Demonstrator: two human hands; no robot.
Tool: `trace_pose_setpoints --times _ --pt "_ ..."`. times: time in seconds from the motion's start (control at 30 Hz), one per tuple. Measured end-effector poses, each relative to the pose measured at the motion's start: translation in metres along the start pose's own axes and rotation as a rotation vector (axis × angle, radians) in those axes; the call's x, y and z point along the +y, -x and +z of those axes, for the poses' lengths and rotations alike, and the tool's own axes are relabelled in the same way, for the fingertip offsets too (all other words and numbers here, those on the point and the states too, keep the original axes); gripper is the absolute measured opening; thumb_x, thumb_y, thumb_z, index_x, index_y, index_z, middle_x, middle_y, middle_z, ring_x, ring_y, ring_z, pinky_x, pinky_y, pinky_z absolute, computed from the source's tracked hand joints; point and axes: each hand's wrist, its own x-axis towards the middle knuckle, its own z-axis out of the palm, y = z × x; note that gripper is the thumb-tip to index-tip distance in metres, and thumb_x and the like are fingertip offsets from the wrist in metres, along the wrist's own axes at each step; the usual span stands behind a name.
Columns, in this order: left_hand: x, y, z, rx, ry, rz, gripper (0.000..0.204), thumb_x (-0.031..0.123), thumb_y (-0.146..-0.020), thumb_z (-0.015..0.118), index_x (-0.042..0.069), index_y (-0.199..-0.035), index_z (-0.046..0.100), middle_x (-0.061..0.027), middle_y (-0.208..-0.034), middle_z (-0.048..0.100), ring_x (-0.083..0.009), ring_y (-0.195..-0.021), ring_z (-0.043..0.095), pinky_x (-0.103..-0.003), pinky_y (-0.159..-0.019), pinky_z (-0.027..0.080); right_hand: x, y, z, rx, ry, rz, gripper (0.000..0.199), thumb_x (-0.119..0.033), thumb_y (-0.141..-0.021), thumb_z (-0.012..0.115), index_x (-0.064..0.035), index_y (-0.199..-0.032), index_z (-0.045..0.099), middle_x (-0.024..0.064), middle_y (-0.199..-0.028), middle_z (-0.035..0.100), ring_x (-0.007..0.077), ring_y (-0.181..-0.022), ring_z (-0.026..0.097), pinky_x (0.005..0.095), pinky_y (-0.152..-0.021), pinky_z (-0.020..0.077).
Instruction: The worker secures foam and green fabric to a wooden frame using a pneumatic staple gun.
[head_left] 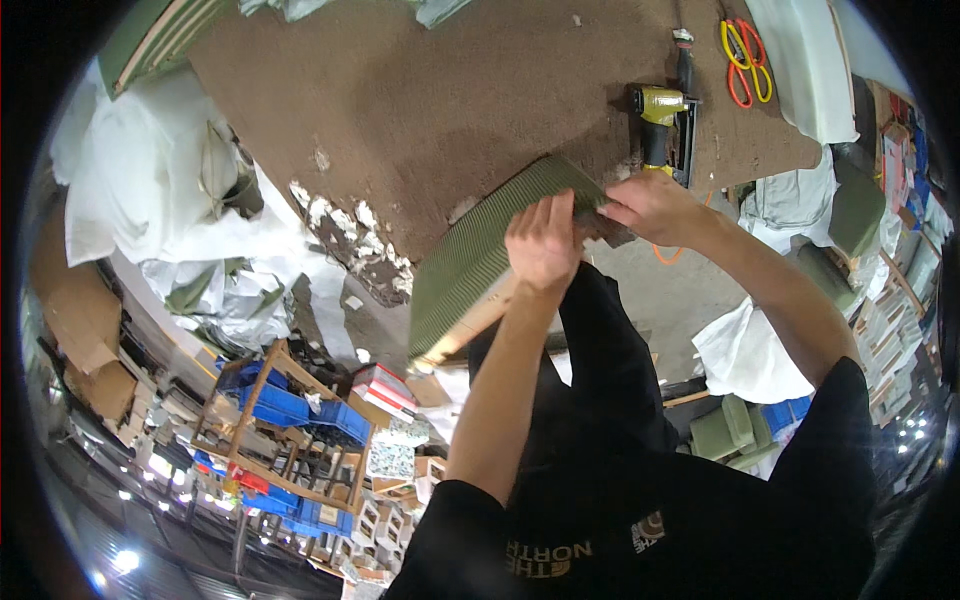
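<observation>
A padded panel (475, 250) covered in green ribbed fabric tilts against the near edge of the brown-covered workbench (420, 90). Bare wood of its frame shows along the lower side. My left hand (545, 240) is closed over the panel's near edge, knuckles up. Close by on the right, my right hand (650, 212) pinches the fabric at the panel's right corner; the fingertips partly hide what they grip. Just beyond that hand lies a yellow and black staple gun (657, 104), joined to an air hose.
Scissors (745, 62) with red and yellow handles lie at the far right of the bench. White stuffing scraps (345, 225) litter its left edge. White sheeting (140, 170) is heaped at left. A wooden rack (285, 410) with blue bins stands lower left; green cushions (725, 428) sit lower right.
</observation>
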Motion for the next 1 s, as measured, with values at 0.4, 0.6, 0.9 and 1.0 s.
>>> trace_pose_setpoints --times 0.4,0.6,0.9,1.0 --pt "-0.028 -0.037 -0.013 0.065 -0.042 0.183 0.032 0.004 -0.068 0.063 0.007 -0.1 0.062 -0.0088 -0.08 0.063 -0.0276 -0.069 0.065 -0.037 -0.059 0.053 -0.041 -0.015 -0.007 0.339 -0.227 0.328 0.031 -0.032 -0.089 0.057 -0.0028 -0.077 0.061 0.0194 -0.072 0.062 0.0401 -0.073 0.062 0.0491 -0.064 0.0479" --pt "-0.026 -0.04 -0.005 0.034 -0.07 0.139 0.028 0.006 -0.071 0.065 0.009 -0.099 0.063 -0.0077 -0.081 0.065 -0.0274 -0.07 0.066 -0.037 -0.061 0.054 -0.032 0.011 0.0 0.192 -0.037 0.35 0.029 -0.027 -0.088 0.058 -0.0026 -0.074 0.061 0.0184 -0.073 0.064 0.0392 -0.071 0.063 0.0476 -0.063 0.048" --pt "-0.034 -0.054 -0.012 0.08 -0.11 0.13 0.023 0.004 -0.069 0.064 0.007 -0.092 0.061 -0.0065 -0.074 0.061 -0.0246 -0.066 0.064 -0.034 -0.064 0.052 0.025 -0.008 0.012 0.537 -1.101 0.572 0.029 -0.029 -0.094 0.06 -0.0015 -0.087 0.066 0.0014 -0.07 0.06 0.0093 -0.064 0.056 0.0268 -0.056 0.0446" --pt "-0.028 -0.059 -0.004 0.112 -0.123 0.21 0.024 0.004 -0.069 0.064 0.007 -0.093 0.062 -0.0073 -0.075 0.063 -0.0258 -0.067 0.064 -0.036 -0.066 0.051 0.064 -0.044 0.037 0.745 -1.26 0.699 0.031 -0.031 -0.098 0.053 -0.0031 -0.107 0.065 0.0065 -0.092 0.065 0.0113 -0.083 0.06 0.0274 -0.071 0.0489"
